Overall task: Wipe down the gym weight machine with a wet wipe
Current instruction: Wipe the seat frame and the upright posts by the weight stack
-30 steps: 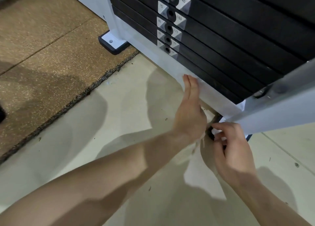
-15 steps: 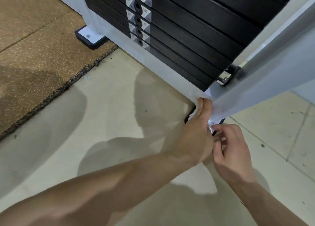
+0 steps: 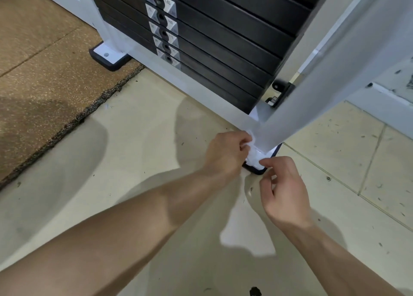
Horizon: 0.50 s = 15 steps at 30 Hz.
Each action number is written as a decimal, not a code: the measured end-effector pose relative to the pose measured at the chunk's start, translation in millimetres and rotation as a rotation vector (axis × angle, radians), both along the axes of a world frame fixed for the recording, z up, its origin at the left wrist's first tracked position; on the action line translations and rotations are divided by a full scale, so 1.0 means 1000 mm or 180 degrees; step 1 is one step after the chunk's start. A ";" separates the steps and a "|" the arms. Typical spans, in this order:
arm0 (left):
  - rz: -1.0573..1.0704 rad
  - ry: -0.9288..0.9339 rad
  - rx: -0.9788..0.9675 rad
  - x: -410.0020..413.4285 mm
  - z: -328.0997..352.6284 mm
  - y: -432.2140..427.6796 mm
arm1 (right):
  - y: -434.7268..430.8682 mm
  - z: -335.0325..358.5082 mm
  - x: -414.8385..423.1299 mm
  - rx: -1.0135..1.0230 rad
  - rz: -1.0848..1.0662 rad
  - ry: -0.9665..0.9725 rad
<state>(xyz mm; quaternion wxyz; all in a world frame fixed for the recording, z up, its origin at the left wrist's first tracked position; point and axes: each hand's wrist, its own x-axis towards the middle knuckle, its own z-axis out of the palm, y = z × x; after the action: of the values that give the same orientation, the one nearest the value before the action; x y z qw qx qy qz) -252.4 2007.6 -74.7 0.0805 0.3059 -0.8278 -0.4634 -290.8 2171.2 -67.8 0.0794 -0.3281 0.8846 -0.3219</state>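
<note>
The weight machine has a white frame (image 3: 324, 72) and a stack of black weight plates (image 3: 223, 41) with numbered labels. A crumpled white wet wipe (image 3: 253, 154) lies against the foot of the frame's near corner post, over its black base pad (image 3: 259, 171). My left hand (image 3: 225, 155) grips the wipe's left side with curled fingers. My right hand (image 3: 283, 188) pinches the wipe's lower right edge between thumb and forefinger. Part of the wipe is hidden behind my left fingers.
Pale floor tiles (image 3: 335, 161) with scattered debris spread to the right. A brown rubber mat (image 3: 44, 72) with a ragged edge covers the floor at left. The frame's other foot (image 3: 107, 55) sits on that mat. A dark spot (image 3: 254, 291) marks the floor near the bottom edge.
My left hand slid along the lower frame rail to the corner post and curled its flat fingers on the wipe. My right hand stayed at the post's foot. The view shifted right.
</note>
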 end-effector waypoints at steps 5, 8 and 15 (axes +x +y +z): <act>-0.0676 -0.0207 -0.1380 0.003 -0.004 -0.005 | 0.006 -0.002 0.003 0.0045 0.0021 0.0008; -0.1116 -0.0176 -0.1351 0.011 -0.007 0.011 | 0.012 0.001 0.005 0.0161 -0.0005 -0.0001; -0.1090 0.0186 -0.1003 0.048 0.000 0.017 | 0.023 0.009 0.010 0.0330 -0.0111 -0.0080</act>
<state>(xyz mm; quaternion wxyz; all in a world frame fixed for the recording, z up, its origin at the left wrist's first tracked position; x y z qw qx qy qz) -204.0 2024.2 -75.1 0.0714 0.1311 -0.9270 -0.3440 -281.2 2194.5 -59.3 0.1017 -0.3040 0.9046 -0.2811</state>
